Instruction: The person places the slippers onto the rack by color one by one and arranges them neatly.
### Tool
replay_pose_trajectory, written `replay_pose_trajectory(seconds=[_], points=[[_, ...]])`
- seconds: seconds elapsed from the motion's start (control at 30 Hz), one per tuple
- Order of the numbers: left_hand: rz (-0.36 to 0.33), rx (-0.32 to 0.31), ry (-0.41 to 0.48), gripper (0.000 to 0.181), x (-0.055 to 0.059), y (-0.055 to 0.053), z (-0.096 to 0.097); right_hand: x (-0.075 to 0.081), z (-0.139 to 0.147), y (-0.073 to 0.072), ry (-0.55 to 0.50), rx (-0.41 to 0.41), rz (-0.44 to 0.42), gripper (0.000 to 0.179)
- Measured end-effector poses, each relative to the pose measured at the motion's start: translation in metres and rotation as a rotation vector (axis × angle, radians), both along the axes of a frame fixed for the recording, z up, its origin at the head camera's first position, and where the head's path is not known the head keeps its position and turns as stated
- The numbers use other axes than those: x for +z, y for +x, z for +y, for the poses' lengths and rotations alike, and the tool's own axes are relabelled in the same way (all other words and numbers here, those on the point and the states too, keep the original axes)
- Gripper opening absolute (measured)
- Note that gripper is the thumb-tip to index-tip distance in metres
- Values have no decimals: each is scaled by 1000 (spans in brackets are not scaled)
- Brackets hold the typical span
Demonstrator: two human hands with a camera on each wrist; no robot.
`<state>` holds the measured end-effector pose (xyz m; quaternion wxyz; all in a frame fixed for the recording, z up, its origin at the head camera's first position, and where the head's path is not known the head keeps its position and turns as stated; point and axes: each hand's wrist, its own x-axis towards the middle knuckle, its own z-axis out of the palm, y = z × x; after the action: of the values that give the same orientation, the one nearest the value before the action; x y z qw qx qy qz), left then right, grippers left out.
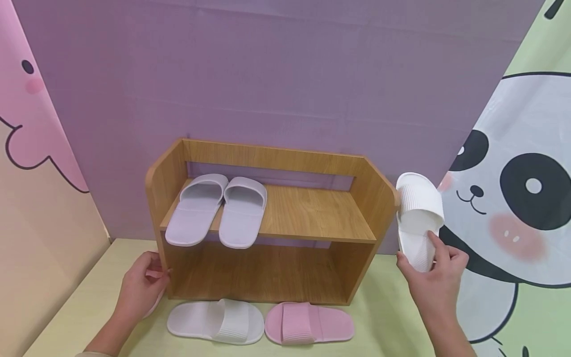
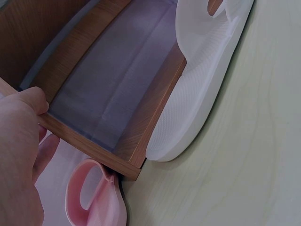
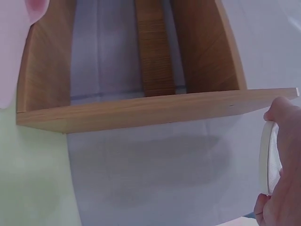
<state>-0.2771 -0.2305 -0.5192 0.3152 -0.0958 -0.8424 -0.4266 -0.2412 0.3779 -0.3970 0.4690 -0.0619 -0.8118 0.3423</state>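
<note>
My right hand [image 1: 439, 277] pinches a white slipper [image 1: 421, 198] by its heel end, thumb on one edge, and holds it tilted up beside the rack's right panel. In the right wrist view the slipper [image 3: 265, 157] shows edge-on. My left hand [image 1: 138, 287] pinches the front edge of the left panel of a wooden shoe rack [image 1: 316, 213]. A pale lilac pair, one slipper [image 1: 196, 213] and its mate [image 1: 243, 213], sits on the upper shelf at left. In the left wrist view a pink slipper [image 2: 101, 202] lies outside the left panel, near my fingers.
In front of the rack, a white slipper [image 1: 192, 320] and a pink slipper [image 1: 332, 322] lie end to end on the pale wood-grain table [image 1: 374, 332]. A purple backdrop [image 1: 285, 74] hangs behind, with a panda-print sheet [image 1: 544, 258] at right.
</note>
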Motion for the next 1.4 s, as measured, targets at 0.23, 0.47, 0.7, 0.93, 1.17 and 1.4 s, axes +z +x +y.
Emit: replay_pose_trajectory(seconds=[0.23, 0.47, 0.7, 0.93, 1.17, 1.4], points=[[10, 1, -3, 36, -1, -1, 0, 12, -7, 5, -17, 14, 38, 89], [20, -8, 7, 36, -1, -1, 0, 25, -15, 11, 10, 32, 89, 90], [16, -3, 3, 36, -1, -1, 0, 40, -21, 18, -8, 36, 120, 88], [11, -3, -3, 35, 0, 0, 0, 49, -26, 22, -16, 54, 115, 90], [22, -9, 5, 35, -1, 0, 0, 54, -36, 27, 6, 109, 145, 93], [23, -13, 10, 36, -1, 0, 0, 58, -48, 28, 46, 150, 157, 90]])
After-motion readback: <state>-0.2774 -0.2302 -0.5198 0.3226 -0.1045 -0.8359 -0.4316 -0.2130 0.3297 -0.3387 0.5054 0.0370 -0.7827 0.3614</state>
